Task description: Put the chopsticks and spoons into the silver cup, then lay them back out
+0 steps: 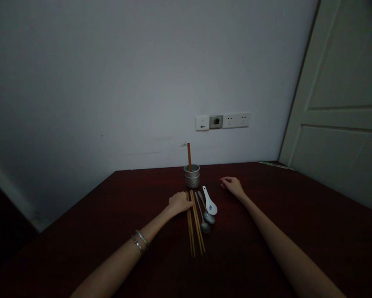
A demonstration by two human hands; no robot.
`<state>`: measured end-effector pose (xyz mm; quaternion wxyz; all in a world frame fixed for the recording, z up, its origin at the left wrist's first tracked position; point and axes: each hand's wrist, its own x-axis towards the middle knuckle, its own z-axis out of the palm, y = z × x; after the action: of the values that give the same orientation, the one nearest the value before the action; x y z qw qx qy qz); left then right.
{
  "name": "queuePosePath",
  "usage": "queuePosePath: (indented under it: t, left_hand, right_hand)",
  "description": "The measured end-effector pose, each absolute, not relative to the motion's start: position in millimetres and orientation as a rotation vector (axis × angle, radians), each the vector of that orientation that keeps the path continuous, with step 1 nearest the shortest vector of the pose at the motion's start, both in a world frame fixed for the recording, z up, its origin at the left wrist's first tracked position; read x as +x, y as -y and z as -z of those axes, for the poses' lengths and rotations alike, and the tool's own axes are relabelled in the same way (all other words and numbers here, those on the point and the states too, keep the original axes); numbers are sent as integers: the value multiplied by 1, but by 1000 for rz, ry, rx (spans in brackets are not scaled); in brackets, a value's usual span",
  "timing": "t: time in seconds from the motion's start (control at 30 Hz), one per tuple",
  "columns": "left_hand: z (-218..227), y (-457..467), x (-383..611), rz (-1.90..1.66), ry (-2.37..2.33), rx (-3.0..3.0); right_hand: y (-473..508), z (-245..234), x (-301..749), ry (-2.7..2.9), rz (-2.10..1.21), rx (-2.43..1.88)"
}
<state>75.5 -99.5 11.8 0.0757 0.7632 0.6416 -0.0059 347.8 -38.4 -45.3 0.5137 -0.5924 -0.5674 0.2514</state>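
Observation:
My left hand [179,203] rests on the dark red table [111,223], its fingertips curled onto the top ends of several wooden chopsticks [196,229] lying lengthwise. Bracelets ring that wrist. Right of the chopsticks lie two metal spoons [204,215] and a white ceramic spoon [210,203]. Behind them stands a small metal cup [192,176] with one chopstick [189,156] upright in it. My right hand [232,185] lies on the table to the right of the cup, fingers loosely curled, holding nothing that I can see.
A pale wall rises behind the table with a row of sockets [223,121] above the cup. A white door [341,116] stands at the right, close to the table's far right corner.

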Motion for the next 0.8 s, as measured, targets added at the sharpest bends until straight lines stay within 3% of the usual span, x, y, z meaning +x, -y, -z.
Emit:
queuePosePath:
  t: [0.3, 0.5, 0.7, 0.8]
  left_hand:
    - [-11, 100, 74, -194, -1885, 2278]
    - [-43, 102, 75, -370, -1767, 2381]
    - [-97, 113, 89, -679, -1690, 2506]
    - [-118, 121, 98, -811, -1666, 2527]
  right_hand:
    - [41, 43, 345, 1364, -610, -1401]
    - [47, 35, 342, 1242, -628, -1308]
    - [61, -21, 332, 1153, -400, -1136]
    - [73, -64, 317, 1174, -522, -1017]
